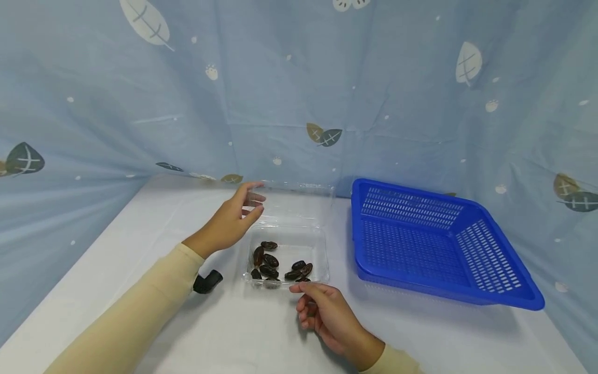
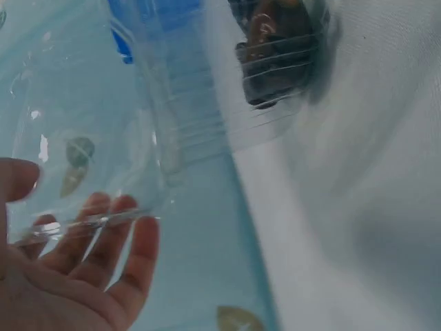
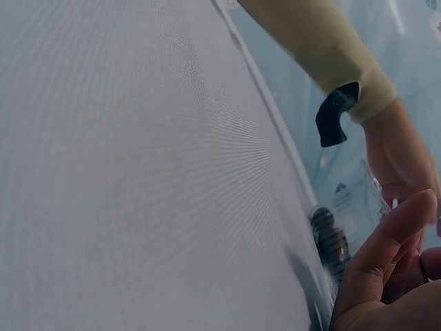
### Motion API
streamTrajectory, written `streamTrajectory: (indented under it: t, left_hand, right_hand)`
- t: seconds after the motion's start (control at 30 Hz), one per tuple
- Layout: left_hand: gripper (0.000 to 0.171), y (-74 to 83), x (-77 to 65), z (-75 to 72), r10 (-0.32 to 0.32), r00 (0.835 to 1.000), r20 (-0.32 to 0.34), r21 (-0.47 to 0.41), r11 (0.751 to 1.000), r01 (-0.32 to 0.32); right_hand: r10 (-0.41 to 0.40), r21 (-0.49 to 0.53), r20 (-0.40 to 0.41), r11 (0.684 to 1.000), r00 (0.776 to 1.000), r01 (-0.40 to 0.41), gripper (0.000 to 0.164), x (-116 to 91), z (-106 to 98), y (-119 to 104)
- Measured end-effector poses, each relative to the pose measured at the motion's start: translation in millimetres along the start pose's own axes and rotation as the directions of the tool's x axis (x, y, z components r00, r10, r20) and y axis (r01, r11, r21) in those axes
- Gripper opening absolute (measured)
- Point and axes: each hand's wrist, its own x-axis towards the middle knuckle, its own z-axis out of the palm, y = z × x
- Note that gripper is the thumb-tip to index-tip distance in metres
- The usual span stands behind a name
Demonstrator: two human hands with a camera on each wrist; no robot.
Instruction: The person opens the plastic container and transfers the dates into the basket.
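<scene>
A clear plastic clamshell box (image 1: 317, 249) lies on the table with its transparent lid (image 1: 299, 205) raised at the far side. Several dark brown dates (image 1: 269, 271) lie inside in two loose groups. My left hand (image 1: 229, 221) is at the lid's left side, fingers spread and loosely bent; in the left wrist view the fingers (image 2: 141, 255) touch the lid's edge while the thumb stands apart from them. My right hand (image 1: 331, 317) is by the box's front rim, its index finger stretched toward the rim and the other fingers loosely curled, holding nothing visible.
To the right stands a blue plastic basket (image 1: 444, 291) with slotted sides. A bent black piece (image 1: 207, 282) shows beside my left cuff; I cannot tell whether it is attached. A blue leaf-patterned curtain (image 1: 280, 104) hangs behind the white-covered table (image 1: 224, 332).
</scene>
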Motion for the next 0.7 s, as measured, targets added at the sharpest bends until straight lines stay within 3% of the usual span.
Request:
streamTrajectory:
  t: [0.2, 0.43, 0.7]
  left_hand:
    - [0.059, -19.2, -1.8, 2.4, -0.110, 0.989, 0.103, -0.021, 0.993, 0.113]
    - [0.061, -41.5, -12.9, 4.3, -0.183, 0.962, 0.202, -0.073, 0.977, 0.202]
    - [0.056, -48.1, -20.5, 2.1, -0.232, 0.933, 0.276, -0.113, 0.956, 0.272]
  right_hand:
    - [0.000, 0.002, 0.002, 1.000, 1.000, 0.000, 0.040, 0, 3, 2]
    - [0.011, 0.007, 0.044, 1.000, 0.999, -0.012, 0.042, -1, 5, 3]
    - [0.037, -0.005, 0.067, 0.999, 0.997, -0.036, 0.045, -2, 5, 3]
